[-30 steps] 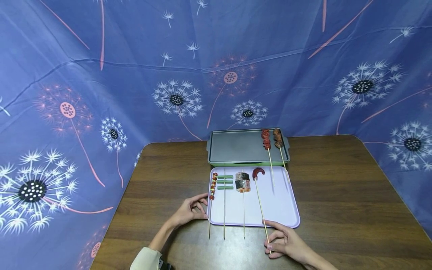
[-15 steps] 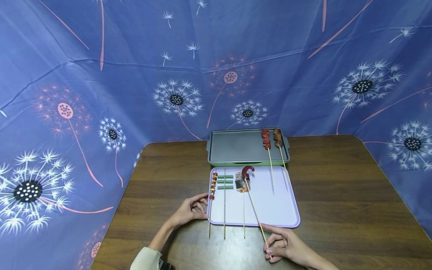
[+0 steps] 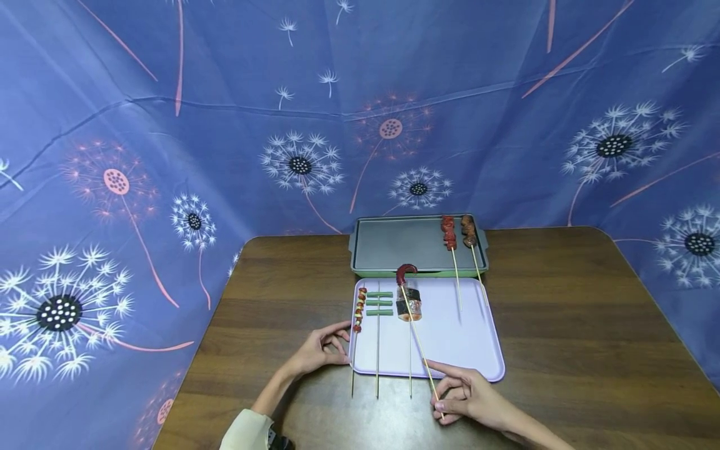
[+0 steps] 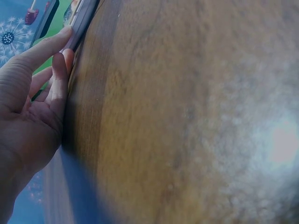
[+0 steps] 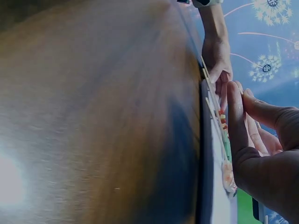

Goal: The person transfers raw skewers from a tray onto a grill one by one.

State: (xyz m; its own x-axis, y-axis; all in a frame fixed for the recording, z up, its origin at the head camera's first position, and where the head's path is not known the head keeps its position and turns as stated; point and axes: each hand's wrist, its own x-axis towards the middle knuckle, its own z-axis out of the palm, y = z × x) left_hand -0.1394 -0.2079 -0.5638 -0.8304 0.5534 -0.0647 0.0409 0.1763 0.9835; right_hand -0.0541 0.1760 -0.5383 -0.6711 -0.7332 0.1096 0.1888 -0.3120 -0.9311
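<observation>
Now, at the far left of the grip, the left hand (image 3: 323, 351) touches the side rim of the pale purple tray (image 3: 455, 340) with thumb and fingertips; whether it pinches the rim, I cannot tell. Just beside those fingertips lies the red-and-yellow skewer (image 3: 359, 309), ahead and well left of the right-hand grip, then the green skewer (image 3: 379, 303) with its three crosspieces. Nearer to the grip's left is the dark-banded skewer (image 3: 415, 306), its stick jutting past the tray's near edge like those two. Crossing above it in the head view is the held skewer (image 3: 419, 340): its lower end is pinched by the right hand (image 3: 464, 394), index finger reaching forward, while its curled dark-red tip points ahead and left of the grip, seen against the grill's front edge. Straight beyond the grip, the red meat skewer (image 3: 449, 232) rests on the grill plate (image 3: 399, 240); slightly further right is the brown meat skewer (image 3: 469, 231).
</observation>
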